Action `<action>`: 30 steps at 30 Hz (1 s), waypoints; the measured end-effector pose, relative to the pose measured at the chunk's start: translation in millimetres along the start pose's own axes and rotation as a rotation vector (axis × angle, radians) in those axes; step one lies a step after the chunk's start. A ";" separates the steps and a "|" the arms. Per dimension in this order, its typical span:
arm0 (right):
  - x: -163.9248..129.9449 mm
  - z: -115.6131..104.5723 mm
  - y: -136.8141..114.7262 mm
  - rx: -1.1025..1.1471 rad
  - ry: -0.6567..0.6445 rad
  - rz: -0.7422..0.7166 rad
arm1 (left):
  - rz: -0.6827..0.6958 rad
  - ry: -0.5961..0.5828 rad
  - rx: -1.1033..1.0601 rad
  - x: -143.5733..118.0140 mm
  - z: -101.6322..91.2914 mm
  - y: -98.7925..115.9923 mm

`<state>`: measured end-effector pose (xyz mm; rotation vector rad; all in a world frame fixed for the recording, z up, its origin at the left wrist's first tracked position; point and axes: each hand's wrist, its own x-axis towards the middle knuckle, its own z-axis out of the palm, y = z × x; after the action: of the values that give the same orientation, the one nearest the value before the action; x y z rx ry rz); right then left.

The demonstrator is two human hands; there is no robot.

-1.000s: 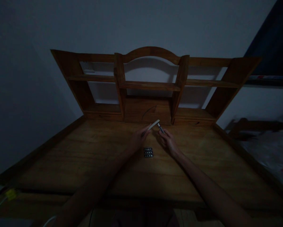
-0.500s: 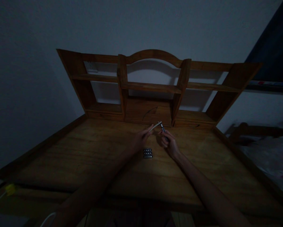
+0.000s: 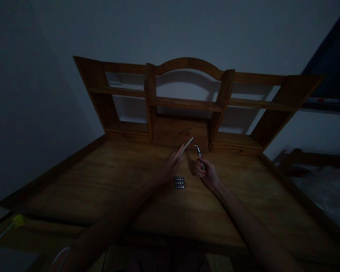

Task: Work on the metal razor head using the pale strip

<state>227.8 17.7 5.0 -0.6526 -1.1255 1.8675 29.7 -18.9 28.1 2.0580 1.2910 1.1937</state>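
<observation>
My left hand (image 3: 174,161) is closed on a thin, flat, pale slab (image 3: 186,146), seen nearly edge-on and slanting up to the right; its kind is unclear in this dim light. My right hand (image 3: 206,170) grips a slim tool with a dark handle and a silver, bent tip (image 3: 198,150). That tip points left toward the slab, with a small gap between them. Below and between the hands, a small dark block with rows of shiny pieces (image 3: 179,183) lies on the wooden desk (image 3: 124,170).
A wooden shelf unit (image 3: 187,104) rises along the desk's back edge, against the wall. Raised side rails border the desk. At the lower left is a yellow item (image 3: 18,220) with a white cord. Pale, crumpled material (image 3: 325,185) lies beyond the right rail.
The slab and the tool's tip have come apart. The slab now tilts more steeply, and my right hand has shifted slightly right. The view has turned a little.
</observation>
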 end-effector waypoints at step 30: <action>-4.7 3.8 -3.4 0.420 -0.126 0.068 | 0.116 0.141 0.303 2.0 -3.9 -25.9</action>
<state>228.6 12.8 9.9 -0.3401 -0.7555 2.1421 13.7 -5.3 12.3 2.3237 1.5160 1.2792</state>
